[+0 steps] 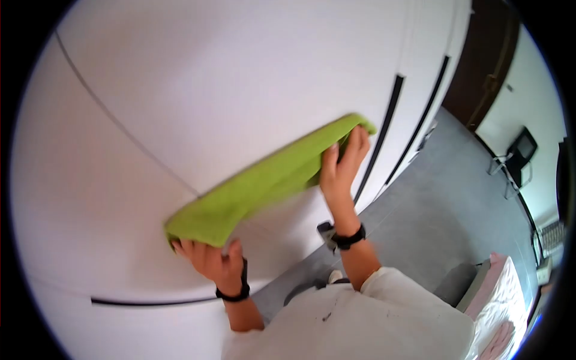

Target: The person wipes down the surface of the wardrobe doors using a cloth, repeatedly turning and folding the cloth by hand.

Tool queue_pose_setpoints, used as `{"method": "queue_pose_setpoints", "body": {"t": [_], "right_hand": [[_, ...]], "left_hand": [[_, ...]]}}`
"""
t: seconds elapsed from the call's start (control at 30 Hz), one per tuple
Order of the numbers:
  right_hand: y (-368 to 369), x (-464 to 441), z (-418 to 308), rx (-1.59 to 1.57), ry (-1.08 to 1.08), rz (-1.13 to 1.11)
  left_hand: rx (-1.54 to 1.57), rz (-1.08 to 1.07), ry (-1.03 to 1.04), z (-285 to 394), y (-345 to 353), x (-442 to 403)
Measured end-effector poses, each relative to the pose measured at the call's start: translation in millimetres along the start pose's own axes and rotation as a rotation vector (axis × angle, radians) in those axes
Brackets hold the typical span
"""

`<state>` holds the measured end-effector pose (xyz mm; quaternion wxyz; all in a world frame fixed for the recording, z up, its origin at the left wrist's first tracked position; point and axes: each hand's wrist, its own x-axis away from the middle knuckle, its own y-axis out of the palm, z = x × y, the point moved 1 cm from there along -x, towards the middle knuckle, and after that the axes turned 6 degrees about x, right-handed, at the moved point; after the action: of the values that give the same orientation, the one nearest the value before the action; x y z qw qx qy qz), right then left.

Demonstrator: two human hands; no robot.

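A green cloth (258, 180) is stretched between my two hands in front of the white cabinet doors (240, 84). My left hand (210, 261) grips its lower left corner, fingers curled at the edge. Higher up and to the right, my right hand (345, 162) holds the other end, with thumb and fingers closed on the fabric. The cloth hangs in a slanted, folded band; its lower edge is blurred. Whether it touches the cabinet surface, I cannot tell. Black bands circle both wrists, and a small device sits at the right one.
Long black handles (381, 135) run along the cabinet to the right, and another black handle strip (153, 302) lies low at left. Grey floor (414, 204) stretches toward a dark brown door (483, 66). A black chair (521, 156) stands by the far wall; a bed corner (501, 294) is at lower right.
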<state>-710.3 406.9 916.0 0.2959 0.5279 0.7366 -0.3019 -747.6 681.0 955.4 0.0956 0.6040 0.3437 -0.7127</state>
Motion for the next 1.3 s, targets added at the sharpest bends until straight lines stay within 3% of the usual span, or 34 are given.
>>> {"method": "queue_pose_setpoints", "body": {"t": [0.1, 0.3, 0.37, 0.4, 0.43, 0.53, 0.67, 0.73, 0.83, 0.9, 1.07, 1.13, 1.2, 1.3], "right_hand": [[-10.5, -25.7, 3.8, 0.050, 0.062, -0.052], [-9.8, -93.2, 130.5, 0.119, 0.014, -0.084], [-9.2, -129.4, 146.9, -0.097, -0.079, -0.101], [-13.5, -124.3, 104.0, -0.264, 0.057, -0.127], [-16.0, -123.2, 79.0, -0.188, 0.025, -0.126], [-9.8, -103.4, 12.2, 0.017, -0.350, -0.112], [1.1, -65.8, -46.1, -0.013, -0.474, -0.171], [9.6, -26.5, -87.4, -0.068, -0.552, -0.214], [22.0, 20.9, -142.7, -0.175, -0.661, -0.322], [32.0, 18.6, -140.6, -0.196, -0.741, -0.377], [50.6, 60.2, -209.5, -0.267, -1.015, -0.386], [52.8, 59.5, -241.2, -0.282, -1.051, -0.375], [54.6, 54.5, -273.9, -0.292, -1.084, -0.365], [52.3, 69.6, -329.3, -0.245, -1.121, -0.447]], "left_hand": [[0.015, -0.109, -0.297, 51.7, 31.8, -16.3], [0.387, -0.166, -0.360, 97.2, 82.7, -10.5], [0.405, -0.159, -0.373, 97.2, 96.4, -18.2], [0.397, -0.207, -0.353, 92.2, 90.6, -18.3], [0.381, -0.154, -0.368, 90.1, 86.0, -17.7], [0.263, -0.027, -0.381, 75.0, 81.6, -15.8], [0.235, 0.021, -0.614, 53.0, 53.3, -17.4], [-0.149, 0.243, -0.750, 30.3, 18.8, -4.2], [-0.395, 0.287, -0.873, -4.6, -35.3, 8.9], [-0.440, 0.365, -0.843, -13.1, -34.6, -8.4], [-0.409, 0.534, -0.773, -57.3, -60.3, 27.5], [-0.147, 0.614, -0.810, -57.6, -77.2, 38.0], [-0.110, 0.755, -0.691, -50.8, -86.8, 47.4], [-0.031, 0.896, -0.831, -43.1, -109.0, 60.9]]}}
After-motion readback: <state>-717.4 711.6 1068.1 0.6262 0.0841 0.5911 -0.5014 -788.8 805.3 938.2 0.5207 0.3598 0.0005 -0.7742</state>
